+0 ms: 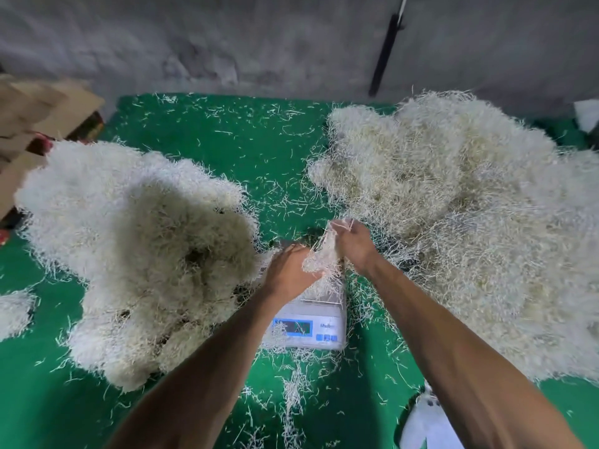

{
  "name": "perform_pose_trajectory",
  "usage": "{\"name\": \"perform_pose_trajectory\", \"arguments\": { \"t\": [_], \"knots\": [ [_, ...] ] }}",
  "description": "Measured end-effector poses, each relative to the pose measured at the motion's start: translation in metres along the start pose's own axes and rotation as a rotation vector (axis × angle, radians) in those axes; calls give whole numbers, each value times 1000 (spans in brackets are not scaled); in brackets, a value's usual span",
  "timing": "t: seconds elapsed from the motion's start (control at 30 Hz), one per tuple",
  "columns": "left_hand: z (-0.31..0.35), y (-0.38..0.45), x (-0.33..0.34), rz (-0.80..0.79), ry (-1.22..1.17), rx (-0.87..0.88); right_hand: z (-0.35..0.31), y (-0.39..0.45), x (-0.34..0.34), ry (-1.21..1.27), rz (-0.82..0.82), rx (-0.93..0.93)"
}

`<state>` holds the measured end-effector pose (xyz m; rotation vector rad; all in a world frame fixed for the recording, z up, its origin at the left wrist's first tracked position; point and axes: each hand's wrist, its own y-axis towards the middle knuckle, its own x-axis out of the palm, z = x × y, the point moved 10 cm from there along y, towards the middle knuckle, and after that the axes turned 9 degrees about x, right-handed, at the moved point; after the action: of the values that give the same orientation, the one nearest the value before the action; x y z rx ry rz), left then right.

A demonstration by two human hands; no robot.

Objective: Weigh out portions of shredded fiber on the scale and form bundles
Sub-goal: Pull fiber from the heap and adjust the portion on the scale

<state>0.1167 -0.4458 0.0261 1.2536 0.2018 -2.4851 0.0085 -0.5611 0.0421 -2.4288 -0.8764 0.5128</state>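
A white digital scale [316, 322] with a blue display stands on the green mat [227, 150] in front of me. Above its platform both hands hold one clump of pale shredded fiber [319, 257]. My left hand [288, 273] cups the lower end of the clump. My right hand [351, 243] grips its upper end, with strands sticking out above the fingers. More fiber lies on the scale's platform under the hands. A large pile of shredded fiber [139, 241] lies to the left, and a bigger, looser pile [453, 215] to the right.
Loose strands litter the green mat all around. Flattened cardboard boxes [42, 118] sit at the far left by the grey wall. A black rod [385, 53] leans on the wall. A white object [428, 426] lies at the bottom right, under my right forearm.
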Motion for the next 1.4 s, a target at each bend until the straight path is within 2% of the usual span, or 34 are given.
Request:
{"name": "perform_pose_trajectory", "arguments": {
  "t": [0.13, 0.23, 0.33, 0.43, 0.53, 0.57, 0.67, 0.8, 0.87, 0.9, 0.93, 1.03, 1.1, 1.23, 1.4],
  "knots": [
    [-7, -1, -7, 70, -162, -89, -45, 5, -47, 136, 174, -46],
    [-18, -1, -14, 117, -129, -125, -68, 7, -88, 180, 287, -60],
    [-19, 1, -16, 158, -87, -145, -80, 9, -105, 194, 324, -46],
    [-3, 13, -16, 140, -19, -68, -79, 12, -106, 273, 332, -13],
    [26, 27, -21, 129, 225, 76, -66, 12, -96, 334, 306, 46],
    [36, 32, -26, 159, 225, 105, -62, 13, -89, 358, 278, 57],
    [65, 44, -42, 282, -91, 98, -55, 16, -69, 500, 224, 69],
    [83, 53, -13, 81, -177, 54, -43, 25, -65, 728, 251, 144],
    [77, 51, -3, 58, -304, 52, -47, 27, -78, 761, 310, 74],
    [74, 50, -3, 94, -353, 50, -54, 26, -88, 696, 354, -28],
    [72, 50, -4, 131, -383, 38, -66, 24, -95, 530, 379, -167],
    [79, 55, -5, 154, -321, -4, -106, 3, -52, -357, 272, -609],
    [84, 57, -4, 133, -144, -17, -112, -7, -21, -847, 246, -790],
    [97, 63, -14, 136, 135, 95, -111, 0, 2, -1401, 238, -815],
    [112, 79, -29, 58, 342, 192, -118, 7, 18, -1682, 177, -876]
  ]
}}
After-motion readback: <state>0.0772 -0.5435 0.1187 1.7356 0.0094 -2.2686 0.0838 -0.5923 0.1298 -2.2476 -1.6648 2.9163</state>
